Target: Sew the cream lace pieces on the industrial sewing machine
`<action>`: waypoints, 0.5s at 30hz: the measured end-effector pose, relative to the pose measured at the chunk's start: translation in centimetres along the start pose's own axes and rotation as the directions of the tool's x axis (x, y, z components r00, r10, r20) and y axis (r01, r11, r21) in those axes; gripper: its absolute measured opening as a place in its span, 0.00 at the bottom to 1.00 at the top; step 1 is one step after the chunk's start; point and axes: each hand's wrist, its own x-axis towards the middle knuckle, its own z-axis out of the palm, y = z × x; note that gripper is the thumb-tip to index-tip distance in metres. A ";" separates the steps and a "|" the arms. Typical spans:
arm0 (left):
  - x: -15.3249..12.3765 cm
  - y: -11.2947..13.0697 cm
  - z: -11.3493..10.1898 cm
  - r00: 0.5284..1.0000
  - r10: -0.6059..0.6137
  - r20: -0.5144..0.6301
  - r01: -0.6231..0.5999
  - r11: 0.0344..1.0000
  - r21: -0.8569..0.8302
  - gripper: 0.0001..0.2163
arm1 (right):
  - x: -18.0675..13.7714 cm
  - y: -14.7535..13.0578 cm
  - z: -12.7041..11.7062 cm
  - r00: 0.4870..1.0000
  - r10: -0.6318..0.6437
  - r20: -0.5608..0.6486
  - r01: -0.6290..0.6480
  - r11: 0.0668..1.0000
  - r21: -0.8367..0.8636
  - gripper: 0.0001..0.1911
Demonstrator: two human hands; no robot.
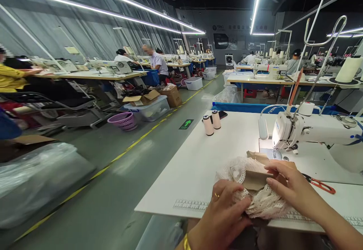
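Note:
A heap of white lace fabric (262,201) with tan fabric pieces (255,180) lies on the white sewing table (198,167) near its front edge. My left hand (227,208), with a ring on one finger, rests on the lace with its fingers curled into it. My right hand (292,185) pinches the tan piece on top of the lace. A white sewing machine (309,131) stands just behind the fabric, its needle over another tan piece (256,155).
Two thread spools (211,122) and a dark phone (222,114) sit at the table's far side. Orange-handled scissors (320,184) lie right of my right hand. An aisle with a yellow line runs on the left, with bins, boxes and other seated workers at sewing tables.

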 end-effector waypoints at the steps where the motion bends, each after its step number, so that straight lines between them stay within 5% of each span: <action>1: -0.1 -0.1 -0.2 1.000 -0.012 0.013 0.012 0.999 -0.039 0.17 | 0.3 -0.1 0.2 0.999 -0.048 -0.023 0.047 0.998 -0.044 0.10; 4: -0.4 -0.6 -1.0 0.995 -0.095 -0.007 0.092 0.980 -0.174 0.17 | 0.1 0.2 0.8 0.962 -0.251 -0.104 0.233 0.959 -0.161 0.08; 8: 0.4 -1.2 -1.8 0.958 -0.278 -0.076 0.246 0.925 -0.291 0.14 | -2.2 1.5 1.3 0.831 -0.515 -0.212 0.429 0.834 -0.346 0.16; 12: 2.7 -1.3 -1.7 0.952 -0.305 -0.023 0.289 0.922 -0.257 0.21 | -4.1 2.4 1.3 0.757 -0.632 -0.164 0.501 0.723 -0.476 0.23; 15: 3.8 -1.6 -1.4 0.965 -0.254 0.071 0.264 0.937 -0.230 0.25 | -4.6 2.7 1.3 0.762 -0.617 -0.194 0.480 0.740 -0.471 0.25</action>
